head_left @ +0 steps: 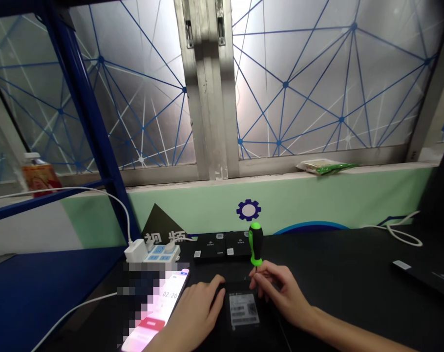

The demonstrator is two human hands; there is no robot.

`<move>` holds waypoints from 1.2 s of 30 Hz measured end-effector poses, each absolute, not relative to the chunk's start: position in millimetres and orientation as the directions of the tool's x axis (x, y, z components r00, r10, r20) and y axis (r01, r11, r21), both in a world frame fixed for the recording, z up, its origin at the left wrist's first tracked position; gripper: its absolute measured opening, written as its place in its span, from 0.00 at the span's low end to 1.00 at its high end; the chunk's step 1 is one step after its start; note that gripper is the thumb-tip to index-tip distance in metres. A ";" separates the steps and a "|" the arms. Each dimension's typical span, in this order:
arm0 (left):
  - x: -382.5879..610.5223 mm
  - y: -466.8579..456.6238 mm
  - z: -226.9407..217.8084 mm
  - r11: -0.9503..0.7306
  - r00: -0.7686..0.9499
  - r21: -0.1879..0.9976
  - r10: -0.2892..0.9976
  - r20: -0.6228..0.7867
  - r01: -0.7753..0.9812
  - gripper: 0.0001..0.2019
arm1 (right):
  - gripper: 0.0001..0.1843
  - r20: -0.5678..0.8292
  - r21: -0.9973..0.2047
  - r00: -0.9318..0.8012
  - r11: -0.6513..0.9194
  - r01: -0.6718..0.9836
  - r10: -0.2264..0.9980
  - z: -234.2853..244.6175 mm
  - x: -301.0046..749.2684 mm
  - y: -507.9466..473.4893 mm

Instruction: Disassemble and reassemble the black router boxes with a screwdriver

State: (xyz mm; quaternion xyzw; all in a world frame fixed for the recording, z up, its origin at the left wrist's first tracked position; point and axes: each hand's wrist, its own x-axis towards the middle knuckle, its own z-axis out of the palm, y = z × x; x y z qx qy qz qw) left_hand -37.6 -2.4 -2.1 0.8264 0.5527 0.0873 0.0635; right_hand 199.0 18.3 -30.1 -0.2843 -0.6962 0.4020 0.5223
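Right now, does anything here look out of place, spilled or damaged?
Blocky pixelation hides part of the phone and the area left of it, which looks unnatural. A green packet on the windowsill seems slightly out of place. No spill stands out; the screwdriver handle looks intact.

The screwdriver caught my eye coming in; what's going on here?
A person's right hand holds the screwdriver nearly upright, pinched just below the handle, near the far right corner of a black labelled device; its tip is hidden. The left hand is at the device's left edge. Two black boxes lie beyond, and a lit phone lies to the left.
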 end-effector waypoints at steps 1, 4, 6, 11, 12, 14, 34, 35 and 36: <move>-37.6 -2.1 -2.4 -0.382 0.375 0.201 0.924 0.075 0.902 0.18 | 0.13 0.500 -0.856 -0.293 0.516 -0.027 0.815 -30.4 199.1 18.1; -37.7 -1.3 -3.5 -0.390 0.381 0.200 0.921 0.083 0.899 0.18 | 0.13 0.502 -0.856 -0.296 0.516 -0.034 0.812 -31.5 199.1 17.7; -37.9 -0.9 -4.5 -0.392 0.381 0.200 0.920 0.089 0.898 0.18 | 0.13 0.501 -0.857 -0.297 0.514 -0.036 0.813 -32.6 199.1 17.8; -38.3 -1.5 -4.9 -0.397 0.388 0.197 0.918 0.086 0.896 0.18 | 0.13 0.510 -0.856 -0.271 0.513 -0.067 0.816 -36.0 199.1 18.9; -38.1 -1.9 -4.4 -0.398 0.389 0.196 0.917 0.084 0.896 0.18 | 0.13 0.517 -0.853 -0.263 0.516 -0.077 0.815 -36.5 199.3 18.9; -37.7 -2.6 -3.1 -0.399 0.390 0.193 0.917 0.081 0.897 0.18 | 0.13 0.533 -0.845 -0.237 0.526 -0.097 0.812 -37.2 199.8 18.6; -34.9 -4.2 0.1 -0.374 0.368 0.188 0.927 0.068 0.908 0.20 | 0.17 0.495 -0.835 -0.204 0.527 0.158 0.845 -25.6 205.1 19.1; -35.1 -4.2 -0.2 -0.376 0.369 0.188 0.927 0.071 0.907 0.20 | 0.17 0.484 -0.837 -0.215 0.520 0.168 0.848 -23.6 205.5 18.0; -35.2 -4.0 -0.6 -0.378 0.371 0.188 0.926 0.073 0.906 0.20 | 0.17 0.477 -0.838 -0.223 0.516 0.176 0.850 -21.8 205.9 17.1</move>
